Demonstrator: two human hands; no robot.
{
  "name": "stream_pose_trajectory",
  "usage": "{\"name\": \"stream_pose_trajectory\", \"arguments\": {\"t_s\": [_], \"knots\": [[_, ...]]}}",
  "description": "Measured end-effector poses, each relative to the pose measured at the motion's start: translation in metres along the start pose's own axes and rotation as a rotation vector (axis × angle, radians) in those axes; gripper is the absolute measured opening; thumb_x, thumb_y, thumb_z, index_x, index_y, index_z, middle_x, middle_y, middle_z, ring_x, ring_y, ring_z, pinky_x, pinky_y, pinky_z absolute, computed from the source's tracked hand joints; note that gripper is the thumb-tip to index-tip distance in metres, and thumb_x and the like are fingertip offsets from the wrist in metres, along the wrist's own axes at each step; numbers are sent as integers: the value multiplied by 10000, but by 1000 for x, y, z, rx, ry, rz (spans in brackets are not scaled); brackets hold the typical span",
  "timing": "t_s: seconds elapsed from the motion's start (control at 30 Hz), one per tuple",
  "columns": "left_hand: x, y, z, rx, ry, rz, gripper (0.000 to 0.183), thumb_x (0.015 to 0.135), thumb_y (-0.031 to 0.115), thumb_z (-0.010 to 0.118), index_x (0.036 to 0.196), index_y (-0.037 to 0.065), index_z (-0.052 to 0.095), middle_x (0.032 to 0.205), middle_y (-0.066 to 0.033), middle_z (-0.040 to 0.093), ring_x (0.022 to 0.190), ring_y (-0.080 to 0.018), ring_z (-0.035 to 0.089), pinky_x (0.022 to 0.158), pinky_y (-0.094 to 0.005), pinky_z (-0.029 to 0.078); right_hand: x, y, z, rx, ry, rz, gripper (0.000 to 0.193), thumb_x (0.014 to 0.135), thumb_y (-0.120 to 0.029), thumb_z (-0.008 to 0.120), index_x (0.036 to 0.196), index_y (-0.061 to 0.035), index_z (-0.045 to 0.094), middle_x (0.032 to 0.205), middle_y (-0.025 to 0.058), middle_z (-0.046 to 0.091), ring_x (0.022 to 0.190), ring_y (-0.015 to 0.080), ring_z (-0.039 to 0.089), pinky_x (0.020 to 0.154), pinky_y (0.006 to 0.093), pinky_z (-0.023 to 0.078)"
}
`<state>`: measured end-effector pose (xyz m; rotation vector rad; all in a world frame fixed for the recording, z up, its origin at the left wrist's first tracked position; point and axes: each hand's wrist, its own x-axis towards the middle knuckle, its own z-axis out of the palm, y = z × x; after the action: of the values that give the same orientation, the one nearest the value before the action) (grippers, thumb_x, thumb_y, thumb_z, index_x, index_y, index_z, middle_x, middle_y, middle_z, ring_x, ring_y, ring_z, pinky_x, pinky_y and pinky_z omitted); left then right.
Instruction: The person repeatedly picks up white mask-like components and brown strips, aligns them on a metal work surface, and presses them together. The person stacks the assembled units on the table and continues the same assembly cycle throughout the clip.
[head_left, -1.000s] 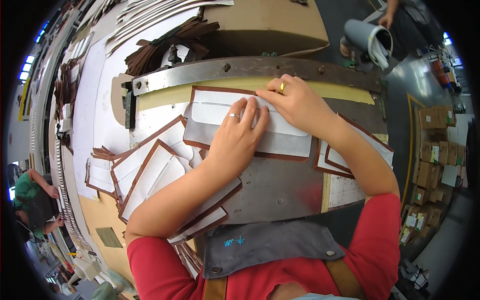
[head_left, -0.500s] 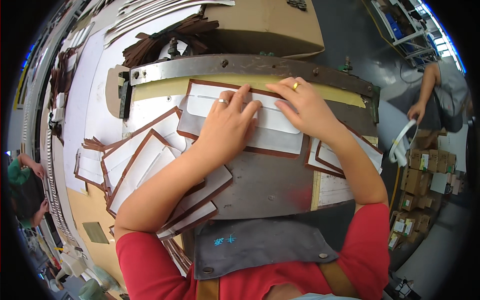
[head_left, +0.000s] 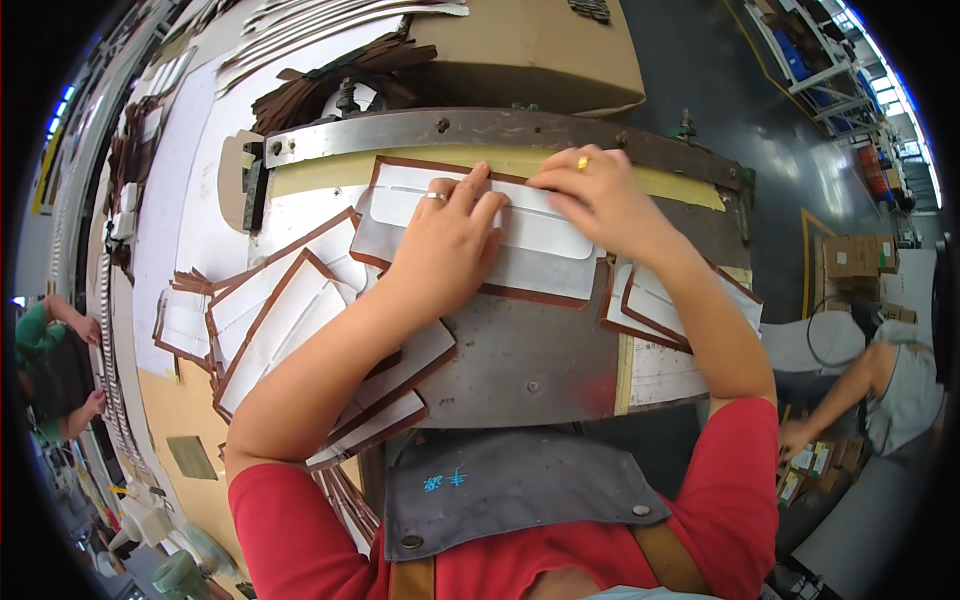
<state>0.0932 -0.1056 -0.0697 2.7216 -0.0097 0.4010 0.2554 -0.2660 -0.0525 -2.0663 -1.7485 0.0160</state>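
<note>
A rectangular white-and-grey panel (head_left: pixel 540 272) with a brown edging lies on the metal work plate in front of me. My left hand (head_left: pixel 450 235) rests on its middle, fingers stretched toward the far edge and slightly apart. Beside it, my right hand (head_left: pixel 600 200) has its fingers bent and drawn together at the far brown edge, seemingly pinching it. The exact contact under those fingertips is hidden. Similar brown-edged panels (head_left: pixel 285 340) overlap in a loose pile under my left forearm. More such panels (head_left: pixel 650 305) lie beneath my right forearm.
A curved metal bar (head_left: pixel 440 126) with bolts runs along the plate's far side. Behind it are a bundle of brown strips (head_left: pixel 330 85) and a cardboard box (head_left: pixel 540 50). One co-worker's arm (head_left: pixel 850 395) shows at right, another person's hands (head_left: pixel 90 330) at far left.
My right hand's fingers have drawn closer together at the panel's far edge; my left hand stays on the panel. The co-worker at right has reached lower, and the white piece is out of sight.
</note>
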Motion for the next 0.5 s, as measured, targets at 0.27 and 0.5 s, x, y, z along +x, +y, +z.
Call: {"name": "stream_pose_trajectory", "arguments": {"t_s": [0.27, 0.5], "knots": [[26, 4, -5, -161, 5, 55, 234, 812, 50, 594, 1043, 46, 559, 1106, -104, 547, 1029, -314, 496, 889, -402, 407, -53, 9, -25, 295, 121, 450, 179, 858, -69, 566, 1028, -40, 614, 986, 70, 587, 842, 200, 571, 725, 288, 443], [42, 22, 26, -160, -62, 258, 290, 788, 47, 608, 1075, 56, 568, 1113, -86, 535, 1013, -286, 492, 858, -386, 411, -46, 7, -13, 180, 180, 327, 110, 851, -57, 556, 948, -28, 598, 912, 91, 572, 801, 281, 570, 706, 354, 459]]}}
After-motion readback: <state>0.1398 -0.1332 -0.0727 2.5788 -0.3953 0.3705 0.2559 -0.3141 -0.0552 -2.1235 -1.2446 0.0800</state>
